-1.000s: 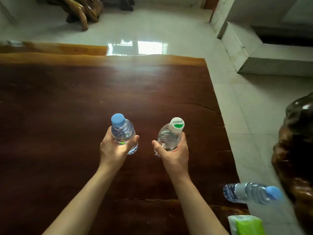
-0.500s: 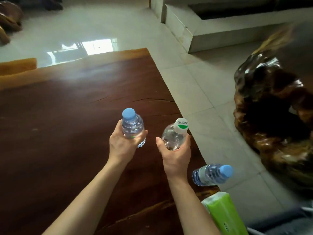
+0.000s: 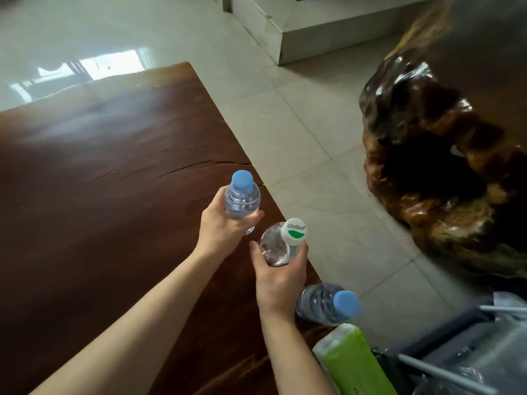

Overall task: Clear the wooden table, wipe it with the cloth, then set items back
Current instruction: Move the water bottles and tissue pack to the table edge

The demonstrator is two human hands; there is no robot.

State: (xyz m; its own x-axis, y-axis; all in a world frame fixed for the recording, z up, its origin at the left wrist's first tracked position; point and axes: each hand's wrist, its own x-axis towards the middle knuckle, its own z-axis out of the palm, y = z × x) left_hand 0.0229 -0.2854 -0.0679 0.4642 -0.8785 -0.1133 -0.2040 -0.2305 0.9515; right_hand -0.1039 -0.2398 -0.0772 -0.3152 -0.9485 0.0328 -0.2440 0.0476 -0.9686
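Note:
My left hand grips a clear water bottle with a blue cap, held upright above the right edge of the dark wooden table. My right hand grips a clear bottle with a white and green cap, tilted to the right over the table's edge. A third bottle with a blue cap lies on its side at the table's near right corner, just behind my right hand. No cloth shows.
A green pack of tissues sits at the near right corner. A large glossy carved root stump stands on the tiled floor to the right. Grey metal and plastic items fill the bottom right. A white step rises beyond.
My view has swung right and both hands with their bottles have moved toward the table's right edge. The white-capped bottle sits lower, closer to the lying bottle.

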